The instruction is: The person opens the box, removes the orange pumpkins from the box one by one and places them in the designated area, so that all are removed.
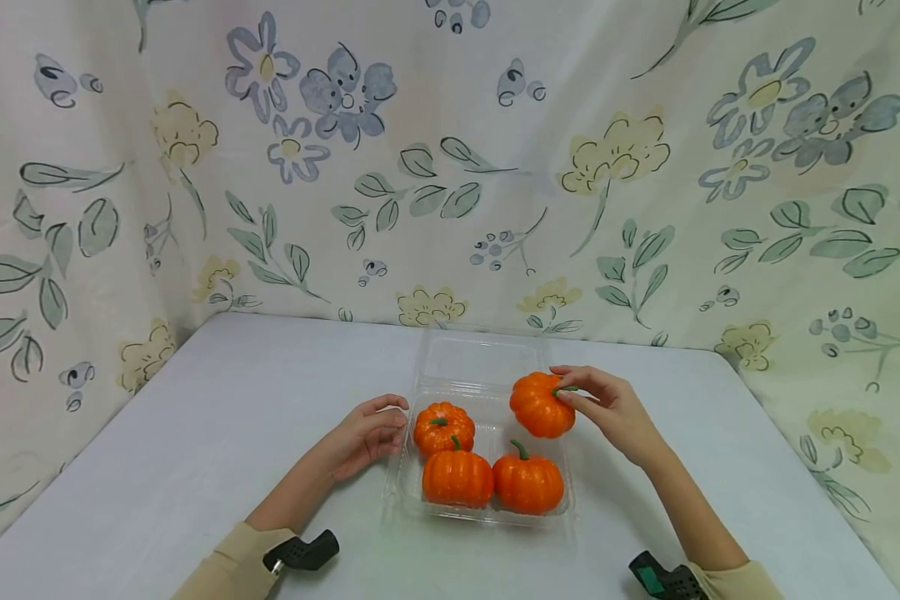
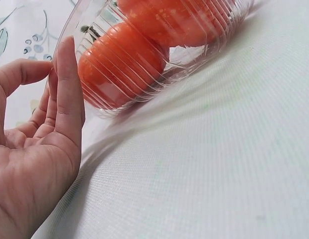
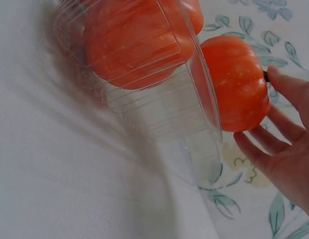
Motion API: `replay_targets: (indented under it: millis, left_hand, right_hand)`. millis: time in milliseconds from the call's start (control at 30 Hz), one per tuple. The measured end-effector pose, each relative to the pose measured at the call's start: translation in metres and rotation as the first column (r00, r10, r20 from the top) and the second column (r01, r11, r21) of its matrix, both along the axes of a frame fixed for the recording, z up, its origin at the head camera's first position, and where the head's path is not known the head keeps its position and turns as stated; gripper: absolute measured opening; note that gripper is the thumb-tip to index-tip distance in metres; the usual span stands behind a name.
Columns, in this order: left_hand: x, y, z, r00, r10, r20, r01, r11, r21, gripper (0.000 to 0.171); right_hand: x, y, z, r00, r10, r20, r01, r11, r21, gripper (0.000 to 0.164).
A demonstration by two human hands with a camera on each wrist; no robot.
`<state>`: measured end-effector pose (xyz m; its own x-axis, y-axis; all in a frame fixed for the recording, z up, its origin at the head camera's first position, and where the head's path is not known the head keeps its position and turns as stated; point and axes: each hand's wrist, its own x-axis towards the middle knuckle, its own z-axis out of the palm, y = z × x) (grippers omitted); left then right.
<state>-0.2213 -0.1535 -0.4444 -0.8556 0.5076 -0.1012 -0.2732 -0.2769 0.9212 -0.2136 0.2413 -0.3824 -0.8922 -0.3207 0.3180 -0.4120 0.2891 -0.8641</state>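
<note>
A clear plastic clamshell container (image 1: 480,518) stands with its lid (image 1: 483,360) folded back. Inside sit three small orange toy pumpkins: one at the back left (image 1: 433,435), one at the front left (image 1: 457,479) and one at the front right (image 1: 528,485). My left hand (image 1: 371,437) pinches the container's left rim between thumb and fingers, as the left wrist view shows. At the back right, my right hand (image 1: 607,408) holds a fourth pumpkin (image 3: 236,82) by its stem side, raised to rim height, the thumb at the stem and fingertips on its skin.
A white cloth covers the table (image 1: 270,392). Behind it and at both sides hangs a flower-printed curtain (image 1: 420,125). Each wrist wears a black band, the left one (image 1: 300,552) and the right one (image 1: 667,579).
</note>
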Motion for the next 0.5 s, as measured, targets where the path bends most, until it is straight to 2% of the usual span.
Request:
replay_targets:
  millis: [500]
  left_hand:
    - [-0.0006, -0.0008, 0.0002, 1.0, -0.001, 0.0, 0.001, 1.0, -0.004, 0.014]
  right_hand:
    - [-0.0012, 0.0073, 0.0058, 0.995, -0.099, -0.022, 0.099, 0.995, 0.008, 0.018]
